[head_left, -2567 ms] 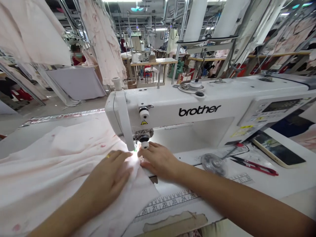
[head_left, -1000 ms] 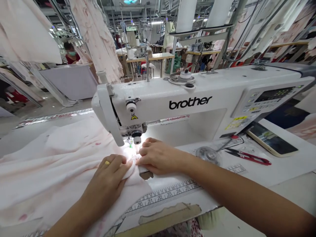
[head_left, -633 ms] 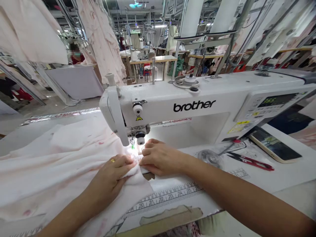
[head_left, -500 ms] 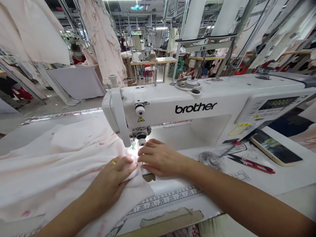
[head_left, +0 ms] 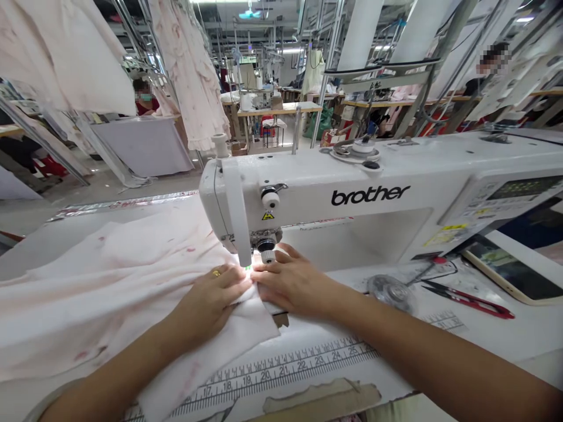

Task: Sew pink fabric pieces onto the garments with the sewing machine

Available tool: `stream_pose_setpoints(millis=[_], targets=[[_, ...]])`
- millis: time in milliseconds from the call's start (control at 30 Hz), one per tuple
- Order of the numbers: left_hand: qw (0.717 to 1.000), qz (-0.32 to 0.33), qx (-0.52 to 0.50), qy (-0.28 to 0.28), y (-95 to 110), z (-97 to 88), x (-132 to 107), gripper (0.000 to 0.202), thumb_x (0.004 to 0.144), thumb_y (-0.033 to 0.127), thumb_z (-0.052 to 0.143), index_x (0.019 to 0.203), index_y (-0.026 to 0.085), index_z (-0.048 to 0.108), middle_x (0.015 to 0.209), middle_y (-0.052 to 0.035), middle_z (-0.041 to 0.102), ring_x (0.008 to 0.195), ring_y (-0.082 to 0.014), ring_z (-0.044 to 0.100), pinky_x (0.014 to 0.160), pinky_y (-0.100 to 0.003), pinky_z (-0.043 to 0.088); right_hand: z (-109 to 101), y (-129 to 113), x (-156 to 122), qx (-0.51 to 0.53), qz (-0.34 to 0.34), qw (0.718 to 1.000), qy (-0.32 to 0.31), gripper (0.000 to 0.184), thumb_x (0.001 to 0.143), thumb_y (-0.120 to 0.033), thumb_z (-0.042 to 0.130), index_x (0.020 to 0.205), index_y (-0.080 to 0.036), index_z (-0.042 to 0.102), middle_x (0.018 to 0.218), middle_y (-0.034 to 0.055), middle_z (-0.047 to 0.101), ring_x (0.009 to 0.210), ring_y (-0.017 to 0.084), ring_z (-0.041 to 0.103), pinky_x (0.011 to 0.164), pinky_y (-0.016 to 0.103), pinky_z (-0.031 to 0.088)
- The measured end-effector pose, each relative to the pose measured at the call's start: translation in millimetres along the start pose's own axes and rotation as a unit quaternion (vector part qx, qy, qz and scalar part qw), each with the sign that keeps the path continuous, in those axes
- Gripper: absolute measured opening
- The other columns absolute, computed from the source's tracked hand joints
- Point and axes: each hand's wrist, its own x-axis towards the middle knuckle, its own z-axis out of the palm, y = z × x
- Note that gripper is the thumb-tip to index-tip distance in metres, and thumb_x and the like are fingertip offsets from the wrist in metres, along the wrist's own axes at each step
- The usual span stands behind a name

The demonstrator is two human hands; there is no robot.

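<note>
A pale pink fabric [head_left: 145, 258] with small reddish marks lies across the left of the sewing table and runs under the needle area of a white brother sewing machine [head_left: 369, 202]. My left hand [head_left: 213, 302], with a ring on one finger, presses on the fabric, its fingers closed together just in front of the presser foot. Opposite it, my right hand [head_left: 297, 284] has its bent fingers on the fabric's right edge, close under the machine head. The fingertips of both hands nearly meet beside the lit needle area. The needle itself is mostly hidden.
On the table to the right lie red-handled thread snips [head_left: 470, 300], a clear round device [head_left: 391, 293] and a phone [head_left: 514, 269]. A printed ruler [head_left: 281, 372] runs along the front edge. Garments [head_left: 189, 76] hang behind; two people are in the background.
Both hands have moved forward, closer to the presser foot, and the fabric has shifted forward with them. The machine appears farther right as my view has turned slightly left.
</note>
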Motion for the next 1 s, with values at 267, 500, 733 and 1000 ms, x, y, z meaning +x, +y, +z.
stream_pose_setpoints(millis=[267,500,733,1000], targets=[[0.999,0.003,0.032,-0.014,-14.8,2.0,1.3,0.039,0.093,0.004,0.034,0.122,0.019,0.056,0.114,-0.0098,0.062,0.108,-0.0222,0.056,0.086,-0.037,0.051,-3.6,4.6,0.2,-0.027,0.018,0.999,-0.012,0.026,0.098,-0.04,0.058,0.113,-0.02,0.065,0.113,0.003,0.064,0.112,0.023,0.048,0.115,0.045,0.015],[0.991,0.054,0.117,0.032,-5.0,-0.9,5.2,0.029,0.094,0.005,0.04,0.112,0.014,0.061,0.105,-0.0081,0.067,0.099,-0.0217,0.056,0.086,-0.037,0.048,-4.5,5.0,-2.0,-0.022,0.002,1.0,0.001,0.026,0.099,-0.033,0.055,0.122,-0.023,0.06,0.113,0.0036,0.063,0.114,0.022,0.046,0.116,0.043,0.013],[0.99,0.016,0.137,-0.005,-12.0,1.6,7.0,0.031,0.093,0.009,0.042,0.113,0.018,0.063,0.105,-0.0072,0.069,0.102,-0.0239,0.058,0.086,-0.039,0.049,-3.9,5.0,-2.0,-0.04,0.024,0.999,-0.005,0.023,0.097,-0.037,0.058,0.111,-0.02,0.064,0.113,0.0061,0.061,0.12,0.024,0.042,0.118,0.047,0.008],[0.979,-0.013,0.202,-0.014,12.4,-7.8,10.2,0.036,0.082,-0.001,0.04,0.104,0.015,0.064,0.103,-0.0098,0.069,0.095,-0.0241,0.063,0.083,-0.04,0.05,-11.3,7.8,-4.3,-0.009,-0.117,0.993,0.007,0.017,0.098,-0.021,0.055,0.112,-0.02,0.063,0.115,0.0017,0.065,0.114,0.018,0.049,0.115,0.04,0.02]])
